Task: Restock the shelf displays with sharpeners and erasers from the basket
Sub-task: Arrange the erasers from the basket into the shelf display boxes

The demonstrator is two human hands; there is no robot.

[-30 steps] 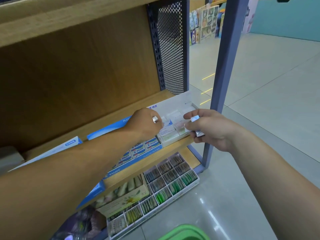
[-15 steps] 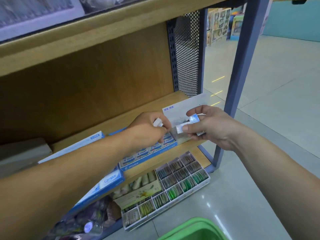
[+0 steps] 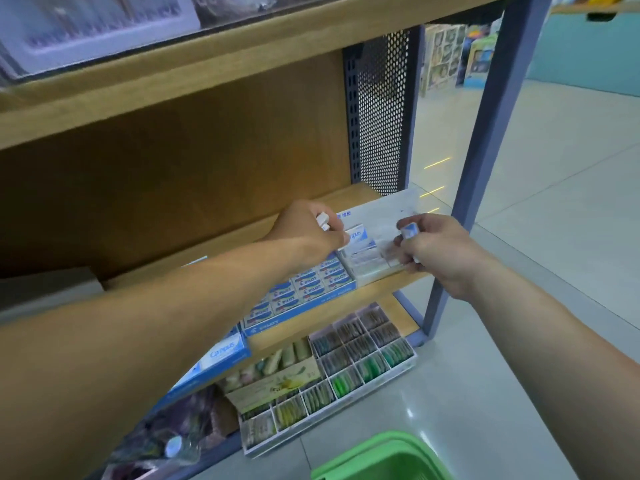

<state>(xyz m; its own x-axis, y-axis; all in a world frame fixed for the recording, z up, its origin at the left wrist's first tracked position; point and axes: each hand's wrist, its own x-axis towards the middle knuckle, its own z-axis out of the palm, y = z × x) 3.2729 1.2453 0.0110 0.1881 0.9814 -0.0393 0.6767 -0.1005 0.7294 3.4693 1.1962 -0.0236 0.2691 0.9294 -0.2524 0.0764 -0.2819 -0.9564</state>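
The left hand [image 3: 304, 233] curls its fingers round a small white eraser [image 3: 323, 220] above the blue cardboard eraser box [image 3: 301, 299]. At its 3 o'clock, the right hand [image 3: 443, 251] pinches a blue-and-white sleeved eraser [image 3: 410, 230] over the white display tray [image 3: 384, 211] on the wooden shelf [image 3: 363, 299]. A green plastic basket [image 3: 381, 455] sits on the floor at 6 o'clock.

Wooden shelves [image 3: 207, 81] are framed by a grey-blue metal post [image 3: 485, 150] and a perforated side panel [image 3: 381, 116]; a pale, glossy tiled floor [image 3: 554, 202], streaked with reflected light, is seen stretching to a teal wall [image 3: 588, 53].
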